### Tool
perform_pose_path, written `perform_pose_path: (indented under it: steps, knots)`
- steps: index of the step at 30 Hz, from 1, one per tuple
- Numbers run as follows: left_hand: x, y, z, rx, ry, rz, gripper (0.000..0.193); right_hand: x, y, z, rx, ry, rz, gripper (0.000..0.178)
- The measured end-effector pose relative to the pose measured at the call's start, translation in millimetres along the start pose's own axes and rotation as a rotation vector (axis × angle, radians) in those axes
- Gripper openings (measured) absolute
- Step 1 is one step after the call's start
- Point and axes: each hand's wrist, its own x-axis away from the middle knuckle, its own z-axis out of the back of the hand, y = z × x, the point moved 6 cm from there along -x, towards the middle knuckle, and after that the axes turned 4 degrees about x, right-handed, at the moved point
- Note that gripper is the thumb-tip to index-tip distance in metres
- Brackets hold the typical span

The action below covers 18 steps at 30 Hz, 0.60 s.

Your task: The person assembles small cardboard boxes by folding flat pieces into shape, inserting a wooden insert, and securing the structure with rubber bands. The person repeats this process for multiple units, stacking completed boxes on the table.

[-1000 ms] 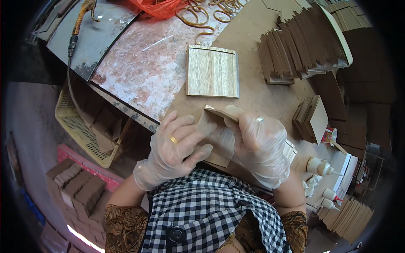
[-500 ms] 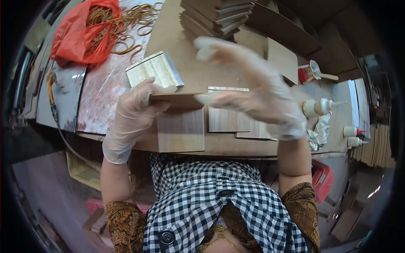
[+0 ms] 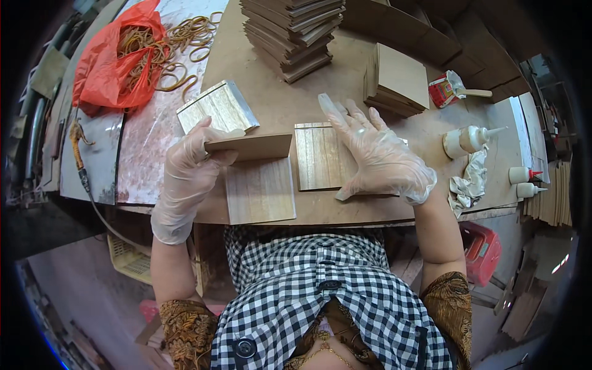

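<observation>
In a clear glove, my left hand [image 3: 194,169] pinches the left end of a thin brown board [image 3: 256,147], which is tilted almost edge-on above the table. Below that board lies a pale wooden panel [image 3: 261,191] near the table's front edge. My right hand [image 3: 379,151], gloved too, is spread with its palm down over the right part of the panels. A second wooden panel [image 3: 317,159] shows beside its fingers; what lies under the palm is mostly hidden. Beyond my left hand sits a small wooden piece with a raised side [image 3: 219,108].
A tall stack of thin boards [image 3: 293,37] stands at the back, with a shorter stack [image 3: 401,74] to its right. A red bag of rubber bands [image 3: 117,61] lies far left. Glue bottles [image 3: 465,142], a crumpled cloth [image 3: 468,182] and a red tub with a brush [image 3: 447,89] are at right.
My right hand has left the brown board, moving right and down, and now spreads over the panels. My left hand still grips the board, a little lower and further left in view.
</observation>
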Motion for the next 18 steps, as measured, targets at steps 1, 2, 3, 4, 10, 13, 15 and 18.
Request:
perform_pose_path:
  steps: [1, 2, 3, 4, 10, 13, 15, 18]
  knots:
    - [1, -1, 0, 0.001, -0.005, 0.002, 0.020, -1, -1, 1, 0.011, -0.023, -0.015, 0.144]
    - [2, -3, 0, 0.003, -0.010, 0.003, 0.020, -1, -2, 2, 0.021, -0.047, -0.032, 0.143]
    - [2, -5, 0, 0.006, -0.016, 0.001, 0.020, -2, -4, 2, 0.030, -0.048, -0.031, 0.142]
    - [2, -4, 0, 0.009, -0.012, -0.002, 0.020, -2, -6, 3, 0.039, -0.050, -0.030, 0.141]
    - [2, -2, -1, 0.028, -0.005, 0.004, 0.021, 7, -32, 10, 0.162, 0.007, 0.058, 0.129]
    - [0, 2, -1, 0.028, -0.019, 0.000, 0.022, 14, -41, 13, 0.253, 0.058, 0.055, 0.121]
    - [0, 2, -1, 0.024, -0.025, -0.015, 0.023, 20, -47, 19, 0.283, 0.049, 0.036, 0.116]
    - [1, 0, 0, 0.022, -0.019, -0.056, 0.024, 29, -56, 23, 0.323, 0.026, 0.034, 0.110]
